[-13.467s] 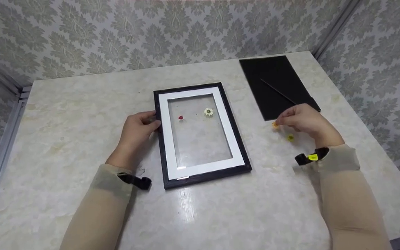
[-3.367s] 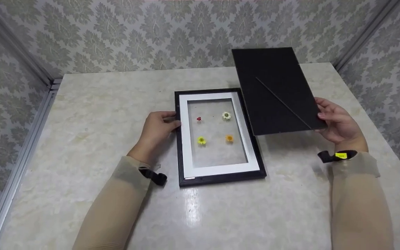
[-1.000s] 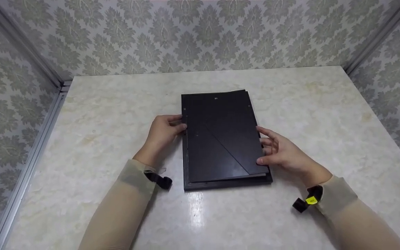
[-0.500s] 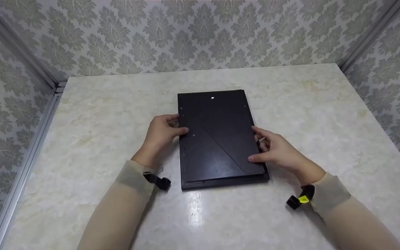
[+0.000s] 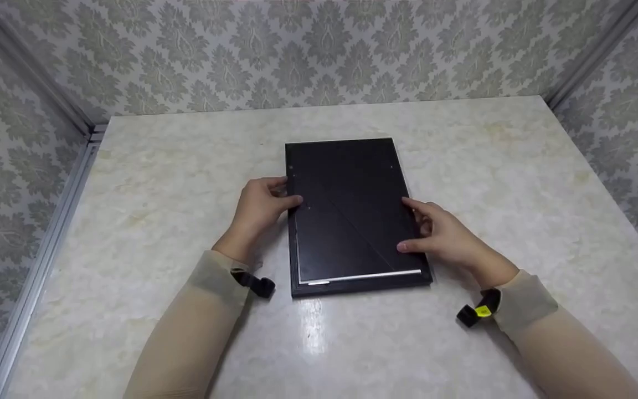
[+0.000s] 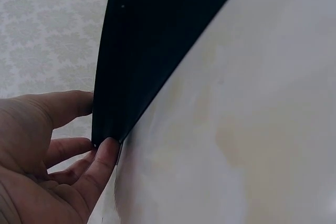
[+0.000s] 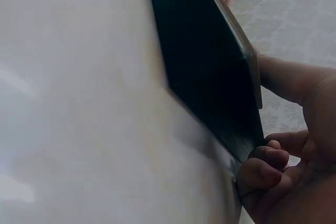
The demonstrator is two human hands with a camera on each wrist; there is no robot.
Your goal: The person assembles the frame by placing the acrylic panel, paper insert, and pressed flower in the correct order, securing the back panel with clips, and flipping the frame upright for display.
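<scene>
A black picture frame (image 5: 362, 287) lies on the table, its window covered by a black backing board (image 5: 346, 221). The board has a diagonal strip and sits a little unevenly, with the frame's near border uncovered below it. A thin white line runs along the board's near edge. My left hand (image 5: 260, 206) grips the left side, thumb on top and fingers against the frame's side. At the right side, my right hand (image 5: 452, 233) holds the backing board with its thumb on top, the other fingers curled at the frame's edge. The dried flowers are hidden beneath.
The pale marbled table (image 5: 175, 166) extends around the frame. Patterned wall panels (image 5: 324, 52) close off its back and sides. A camera (image 5: 252, 284) on a strap sits at the left wrist, another camera (image 5: 475, 314) at the right.
Yellow and orange flowers went into the frame's window beside the red and white ones. My right hand brought the backing board from the right over them; just now it shifted slightly away from me.
</scene>
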